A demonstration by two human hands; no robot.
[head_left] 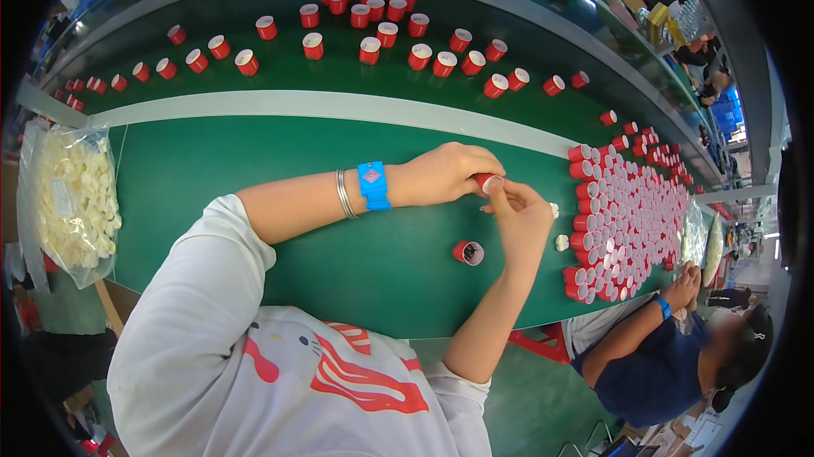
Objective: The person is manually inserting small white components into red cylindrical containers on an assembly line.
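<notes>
Over the green tabletop (pixel 356 262), both of my hands meet around one small red cup with a white inside (pixel 489 185). My left hand (pixel 454 170), with a blue wristband and metal bangles behind it, grips the cup from the far left. The fingers of my right hand (pixel 523 215) pinch at its rim from the near right; what they may be pressing inside is hidden. Below them another red cup (pixel 468 253) lies tipped, its opening facing me, with something dark inside. Small white pieces (pixel 561 242) lie just right of my right hand.
A dense block of red cups (pixel 632 224) fills the table's right end. More red cups (pixel 370 51) stand scattered beyond a pale rail (pixel 322 104). A clear bag of white pieces (pixel 78 203) lies at the left. A co-worker (pixel 653 355) sits at the right.
</notes>
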